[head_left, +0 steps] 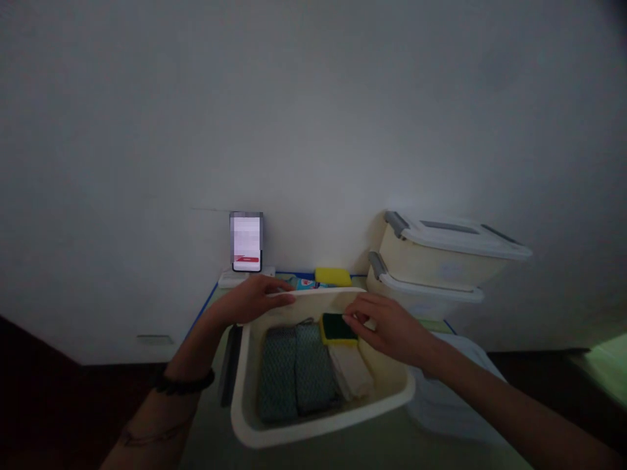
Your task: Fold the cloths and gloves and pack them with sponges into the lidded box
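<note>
A cream plastic storage box stands without its lid in front of me. My left hand is at its far left corner, thumb and fingers around the rim. Over the right side of the box, my right hand has its fingertips on a scouring sponge, dark green on top and yellow below. The sponge lies in the far part of the box, against a folded white cloth. Two grey-green folded cloths lie side by side to the left. Part of the right fingers' contact is hidden.
Two lidded boxes are stacked at the back right. A loose pale lid lies on the table at the right. Behind the box are a yellow sponge and a blue packet. A lit phone leans against the wall.
</note>
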Tool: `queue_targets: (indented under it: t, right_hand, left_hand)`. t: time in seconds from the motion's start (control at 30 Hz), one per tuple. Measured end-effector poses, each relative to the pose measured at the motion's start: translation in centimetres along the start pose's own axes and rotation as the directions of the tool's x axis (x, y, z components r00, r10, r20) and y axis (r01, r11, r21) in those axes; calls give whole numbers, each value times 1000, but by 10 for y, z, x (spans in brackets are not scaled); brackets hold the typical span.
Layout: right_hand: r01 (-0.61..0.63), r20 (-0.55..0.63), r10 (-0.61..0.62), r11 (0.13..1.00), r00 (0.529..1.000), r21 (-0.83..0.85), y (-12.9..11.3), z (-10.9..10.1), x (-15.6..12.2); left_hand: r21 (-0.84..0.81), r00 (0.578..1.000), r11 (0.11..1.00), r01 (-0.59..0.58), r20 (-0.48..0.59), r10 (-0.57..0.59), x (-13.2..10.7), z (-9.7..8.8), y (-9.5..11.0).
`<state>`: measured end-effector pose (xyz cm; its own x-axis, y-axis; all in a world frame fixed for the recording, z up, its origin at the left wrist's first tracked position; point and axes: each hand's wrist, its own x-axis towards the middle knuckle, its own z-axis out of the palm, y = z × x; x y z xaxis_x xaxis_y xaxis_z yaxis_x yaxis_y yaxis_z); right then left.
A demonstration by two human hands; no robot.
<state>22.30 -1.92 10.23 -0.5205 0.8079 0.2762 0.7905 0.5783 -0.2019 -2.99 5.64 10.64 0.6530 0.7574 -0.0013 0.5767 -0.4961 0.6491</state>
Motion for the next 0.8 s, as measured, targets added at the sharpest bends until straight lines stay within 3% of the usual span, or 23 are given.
queue_targets:
  t: [0.1,0.17,0.3,0.43,0.53,0.73,0.8]
  right_hand:
    - [-42,-76,45,998,996,39,7,-8,10]
    - [-85,-64,87,996,994,38,14,-11,18]
    - [-169,60,175,981,983,-93,32,-15,37]
    - [-193,162,220,967,962,-165,55,-14,58]
    - [-208,266,269,949,926,-236,71,-6,76]
    - [-232,457,372,914,808,-334,95,27,107]
    - [-228,464,375,912,803,-342,102,37,112]
  left_hand:
    - [4,1000,1000,-8,7,8,2,1,2]
    - [2,1000,1000,-19,-1,19,4,3,2]
    - [-6,999,1000,9,-47,-10,9,9,1]
    - [47,987,999,21,-159,-14,13,11,1]
    - [120,985,993,-7,-171,27,14,12,2]
    - [169,979,985,-27,-193,60,15,13,0]
    - [167,979,985,-35,-193,68,15,13,-1]
